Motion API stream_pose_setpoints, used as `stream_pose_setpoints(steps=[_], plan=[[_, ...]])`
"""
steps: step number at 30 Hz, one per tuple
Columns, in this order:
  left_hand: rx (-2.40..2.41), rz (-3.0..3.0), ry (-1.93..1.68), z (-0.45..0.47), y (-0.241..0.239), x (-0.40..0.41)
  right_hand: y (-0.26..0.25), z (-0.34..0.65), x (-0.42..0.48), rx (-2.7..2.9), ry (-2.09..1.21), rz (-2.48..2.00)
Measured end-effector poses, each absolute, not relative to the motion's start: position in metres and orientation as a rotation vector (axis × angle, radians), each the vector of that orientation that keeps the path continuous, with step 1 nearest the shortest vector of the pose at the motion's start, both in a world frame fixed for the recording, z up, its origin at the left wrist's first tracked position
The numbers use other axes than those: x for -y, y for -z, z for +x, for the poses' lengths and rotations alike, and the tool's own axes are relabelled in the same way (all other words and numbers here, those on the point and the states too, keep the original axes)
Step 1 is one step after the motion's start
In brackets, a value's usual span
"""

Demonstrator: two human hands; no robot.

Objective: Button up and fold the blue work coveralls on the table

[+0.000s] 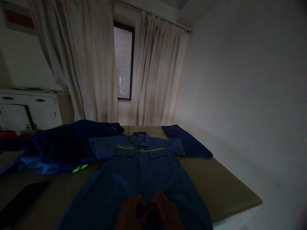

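Observation:
A blue short-sleeved work shirt (153, 169) lies spread face up on the table, its collar away from me. A yellow-green stripe crosses its chest above two flap pockets. Low in the view, my left hand (131, 212) is closed, with thumb and fingertips pinched at the shirt's front opening. Beside it my right hand (165, 210) is closed in the same way, and the fingertips of both hands nearly meet. The dim light hides the exact bit of cloth or fastening between the fingers.
Dark blue garments (69, 140) with yellow-green strips lie heaped at left. Folded dark blue cloth (189, 140) lies at back right, by the wall. A flat black object (24, 199) rests at front left. The tabletop (230, 188) ends at right. Curtains (96, 64) hang behind.

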State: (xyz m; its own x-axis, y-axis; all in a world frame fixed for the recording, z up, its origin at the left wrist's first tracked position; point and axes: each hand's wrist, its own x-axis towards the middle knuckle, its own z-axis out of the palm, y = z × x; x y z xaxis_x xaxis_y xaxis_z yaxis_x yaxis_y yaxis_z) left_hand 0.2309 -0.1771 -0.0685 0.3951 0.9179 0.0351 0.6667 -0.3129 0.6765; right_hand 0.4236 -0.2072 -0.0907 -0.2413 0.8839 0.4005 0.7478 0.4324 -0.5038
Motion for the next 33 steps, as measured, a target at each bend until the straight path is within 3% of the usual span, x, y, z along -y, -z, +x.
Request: stream_pose_setpoints(steps=[9, 17, 33], plan=[[-1.217, 2.175, -0.859, 0.232, 0.079, 0.182, 0.073, 0.421, 0.213, 1.844, -0.381, -1.287], [-1.311, 2.134, -0.571, 0.231, 0.073, 0.179, 0.079, 0.422, 0.210, 1.955, -0.351, -1.296], [-1.414, 2.010, -0.437, 0.242, 0.068, 0.174, 0.079, 0.421, 0.210, 2.024, -0.311, -1.243]])
